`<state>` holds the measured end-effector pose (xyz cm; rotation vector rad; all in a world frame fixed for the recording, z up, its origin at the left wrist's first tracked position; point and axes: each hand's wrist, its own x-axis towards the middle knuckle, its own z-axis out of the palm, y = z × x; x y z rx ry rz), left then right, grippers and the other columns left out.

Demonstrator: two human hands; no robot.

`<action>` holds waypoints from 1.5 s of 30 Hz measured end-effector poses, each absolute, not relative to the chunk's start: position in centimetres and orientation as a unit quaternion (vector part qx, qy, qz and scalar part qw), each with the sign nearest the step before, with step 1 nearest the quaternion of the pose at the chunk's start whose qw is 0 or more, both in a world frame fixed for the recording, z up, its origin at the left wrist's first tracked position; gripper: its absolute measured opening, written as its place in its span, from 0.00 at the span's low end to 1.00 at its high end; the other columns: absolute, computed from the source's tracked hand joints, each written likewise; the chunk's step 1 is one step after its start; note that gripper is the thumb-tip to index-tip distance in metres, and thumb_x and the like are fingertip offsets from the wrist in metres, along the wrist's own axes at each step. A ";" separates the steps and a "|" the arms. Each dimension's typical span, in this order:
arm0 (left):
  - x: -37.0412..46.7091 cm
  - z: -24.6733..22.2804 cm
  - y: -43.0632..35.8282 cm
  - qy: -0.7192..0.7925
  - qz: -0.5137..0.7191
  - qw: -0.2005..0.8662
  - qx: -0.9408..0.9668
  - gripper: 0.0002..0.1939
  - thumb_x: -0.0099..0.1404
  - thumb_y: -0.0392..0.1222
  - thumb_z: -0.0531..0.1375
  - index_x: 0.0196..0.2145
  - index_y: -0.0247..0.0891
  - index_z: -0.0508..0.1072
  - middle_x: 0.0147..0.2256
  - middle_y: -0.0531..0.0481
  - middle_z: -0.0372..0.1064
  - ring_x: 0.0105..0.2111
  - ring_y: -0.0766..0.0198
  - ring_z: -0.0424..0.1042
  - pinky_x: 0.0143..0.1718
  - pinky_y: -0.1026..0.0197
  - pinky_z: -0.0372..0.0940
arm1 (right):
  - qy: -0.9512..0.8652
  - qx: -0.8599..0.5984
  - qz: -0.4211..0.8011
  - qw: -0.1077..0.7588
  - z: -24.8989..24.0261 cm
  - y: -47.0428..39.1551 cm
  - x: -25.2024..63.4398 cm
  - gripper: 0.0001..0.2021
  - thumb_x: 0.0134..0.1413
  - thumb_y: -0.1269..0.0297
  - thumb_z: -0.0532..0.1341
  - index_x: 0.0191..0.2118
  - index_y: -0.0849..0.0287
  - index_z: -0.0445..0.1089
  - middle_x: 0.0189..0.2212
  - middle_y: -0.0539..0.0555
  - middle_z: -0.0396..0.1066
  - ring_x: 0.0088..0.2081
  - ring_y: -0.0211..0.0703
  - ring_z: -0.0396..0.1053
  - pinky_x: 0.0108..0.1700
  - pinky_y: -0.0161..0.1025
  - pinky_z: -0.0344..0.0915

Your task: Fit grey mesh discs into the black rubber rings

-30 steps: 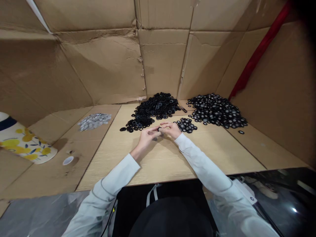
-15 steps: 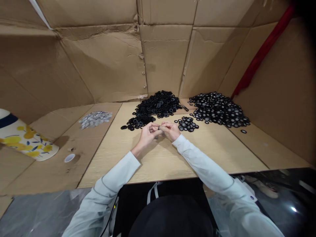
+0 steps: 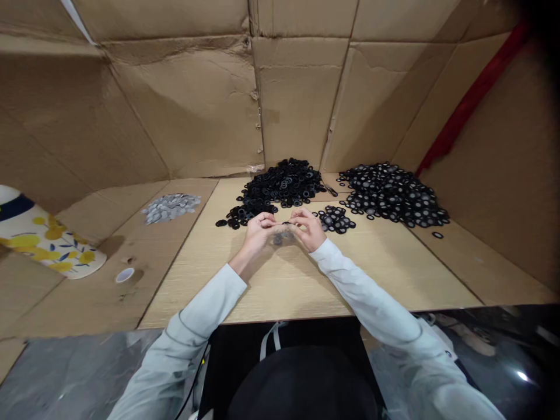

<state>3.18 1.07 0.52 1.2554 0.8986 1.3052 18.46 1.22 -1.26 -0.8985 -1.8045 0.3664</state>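
My left hand [image 3: 258, 234] and my right hand [image 3: 308, 230] meet over the middle of the table. Their fingertips pinch a small black ring [image 3: 286, 223] from either side; fingers partly cover it. Just below the fingers lie a few small grey discs [image 3: 279, 239], blurred and partly hidden. Behind my left hand spreads a heap of plain black rings [image 3: 284, 182]. Beside my right hand sits a small heap of black rings with grey centres [image 3: 336, 219].
A large heap of grey-centred rings [image 3: 394, 195] lies back right, loose grey discs [image 3: 171, 207] at left. A small metal tool [image 3: 331, 190] rests between heaps. A flower-patterned cylinder [image 3: 56, 245] and white round piece [image 3: 125, 275] are far left. Cardboard walls [image 3: 297, 105] enclose the table.
My fingers have shifted on the black ring, and the hands sit slightly farther apart. The whole view has turned a little. The grey discs below show more.
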 end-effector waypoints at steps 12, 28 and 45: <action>3.2 0.7 0.5 0.381 0.464 0.458 0.655 0.11 0.49 0.41 0.63 0.32 0.35 0.75 0.35 0.45 0.74 0.35 0.60 0.72 0.41 0.57 0.66 | -0.832 -0.414 -0.105 0.353 -1.2 1.3 18.8 0.08 0.51 0.72 0.53 0.31 0.63 0.69 0.35 0.60 0.63 0.38 0.46 0.61 0.40 0.42 0.61; 4.2 -0.8 0.9 0.375 0.556 0.544 0.504 0.13 0.47 0.41 0.65 0.32 0.35 0.72 0.33 0.46 0.72 0.28 0.65 0.72 0.32 0.61 0.66 | -0.586 -0.398 0.429 0.561 -2.0 2.0 17.5 0.13 0.36 0.56 0.64 0.26 0.61 0.70 0.25 0.51 0.68 0.28 0.37 0.64 0.31 0.35 0.62; 2.7 0.2 0.7 0.397 0.423 0.410 0.704 0.18 0.50 0.45 0.62 0.39 0.35 0.73 0.37 0.44 0.74 0.35 0.60 0.72 0.39 0.57 0.66 | -0.699 -0.471 0.262 0.470 -1.7 1.9 18.0 0.06 0.43 0.65 0.59 0.23 0.61 0.69 0.22 0.50 0.68 0.25 0.36 0.61 0.29 0.34 0.57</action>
